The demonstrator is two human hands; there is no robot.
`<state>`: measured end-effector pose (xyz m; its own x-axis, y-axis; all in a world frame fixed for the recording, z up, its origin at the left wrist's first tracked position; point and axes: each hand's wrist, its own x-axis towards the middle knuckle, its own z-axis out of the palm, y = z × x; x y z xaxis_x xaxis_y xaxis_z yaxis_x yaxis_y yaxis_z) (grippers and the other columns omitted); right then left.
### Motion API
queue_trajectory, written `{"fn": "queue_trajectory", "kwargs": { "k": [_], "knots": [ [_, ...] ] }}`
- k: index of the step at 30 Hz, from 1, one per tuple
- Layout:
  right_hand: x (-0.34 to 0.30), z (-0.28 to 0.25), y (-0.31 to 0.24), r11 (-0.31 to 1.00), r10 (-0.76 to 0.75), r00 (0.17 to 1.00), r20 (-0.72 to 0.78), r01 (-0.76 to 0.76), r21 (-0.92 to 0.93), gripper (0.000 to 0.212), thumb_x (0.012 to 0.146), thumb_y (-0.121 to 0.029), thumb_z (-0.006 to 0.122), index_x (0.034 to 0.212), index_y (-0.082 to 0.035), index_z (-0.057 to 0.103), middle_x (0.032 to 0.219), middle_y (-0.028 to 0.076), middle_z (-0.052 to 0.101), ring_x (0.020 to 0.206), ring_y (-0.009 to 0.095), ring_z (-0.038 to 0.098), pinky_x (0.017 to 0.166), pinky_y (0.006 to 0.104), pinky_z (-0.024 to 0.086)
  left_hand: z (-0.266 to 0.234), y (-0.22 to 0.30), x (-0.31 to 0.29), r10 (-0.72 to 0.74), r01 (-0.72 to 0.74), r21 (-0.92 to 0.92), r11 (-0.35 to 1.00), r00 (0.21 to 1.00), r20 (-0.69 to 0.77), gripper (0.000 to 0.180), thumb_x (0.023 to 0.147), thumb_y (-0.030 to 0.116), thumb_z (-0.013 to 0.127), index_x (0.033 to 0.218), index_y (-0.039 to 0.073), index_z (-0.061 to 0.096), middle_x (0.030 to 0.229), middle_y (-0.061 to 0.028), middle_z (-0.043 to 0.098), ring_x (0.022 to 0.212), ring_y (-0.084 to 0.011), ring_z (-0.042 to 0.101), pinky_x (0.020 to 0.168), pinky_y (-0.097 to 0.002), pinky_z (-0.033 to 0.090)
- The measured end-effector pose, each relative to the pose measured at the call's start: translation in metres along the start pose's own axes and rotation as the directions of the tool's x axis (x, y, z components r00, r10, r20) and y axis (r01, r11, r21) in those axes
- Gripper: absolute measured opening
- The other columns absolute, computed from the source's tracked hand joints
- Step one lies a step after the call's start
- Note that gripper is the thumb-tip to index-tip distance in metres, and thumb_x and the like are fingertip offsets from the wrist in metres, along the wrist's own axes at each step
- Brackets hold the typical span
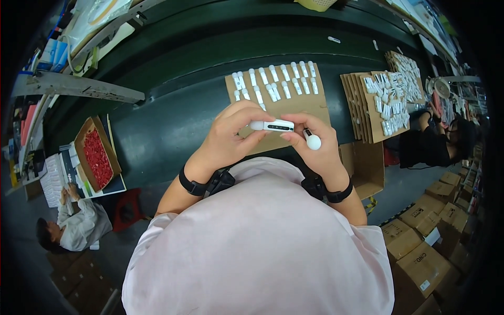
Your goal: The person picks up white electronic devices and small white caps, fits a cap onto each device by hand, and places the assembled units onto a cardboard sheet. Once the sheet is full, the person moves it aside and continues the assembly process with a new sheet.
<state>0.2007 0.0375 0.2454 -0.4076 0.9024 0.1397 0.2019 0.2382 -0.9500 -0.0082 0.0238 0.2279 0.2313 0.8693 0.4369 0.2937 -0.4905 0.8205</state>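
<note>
A small white wand-shaped device (278, 125), with a rounded head and a black button strip, lies level between my two hands above the cardboard sheet. My left hand (228, 134) pinches it near the rounded head. The fingertips of my right hand (321, 144) grip its other end. Tucked in the same right hand is a second white device (313, 142), its ball-shaped head pointing toward me. Beyond my hands, several similar devices (286, 89) stand or lie in two rough rows on the cardboard sheet (314, 109).
Stacked cardboard sheets (357, 113) carrying many white devices stand at right, above an open carton (362, 176). At left is a box of small red parts (107, 170). Loose devices (334, 40) lie on the green surface behind. People work at both sides; cartons (422, 268) fill the lower right.
</note>
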Motion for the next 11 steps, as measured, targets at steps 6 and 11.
{"fn": "queue_trajectory", "kwargs": {
  "k": [6,11],
  "knots": [
    [-0.002,-0.001,0.008,0.989,-0.132,0.990,-0.052,0.127,-0.080,0.026,0.076,0.005,0.070,0.100,-0.003,0.065,0.084,0.002,0.057,0.064,0.009,0.044,0.058,0.0221,0.037,0.000,-0.004,-0.008,-0.216,0.220,-0.320,0.922,0.975,0.046,0.030,0.080,0.007,0.073,0.107,0.004,0.061,0.097,-0.0068,0.062,0.090,-0.0176,0.059,0.084,-0.0281,0.046],
    [-0.003,0.000,0.010,0.964,-0.155,0.988,0.002,0.152,-0.219,0.029,0.075,0.005,0.071,0.101,-0.006,0.065,0.088,0.003,0.059,0.063,0.014,0.045,0.059,0.0249,0.039,0.001,-0.021,-0.018,-0.305,0.335,-0.324,0.885,0.942,0.139,0.037,0.084,0.021,0.072,0.115,0.006,0.058,0.104,-0.0077,0.061,0.096,-0.0189,0.058,0.088,-0.0280,0.045]
  ]
}}
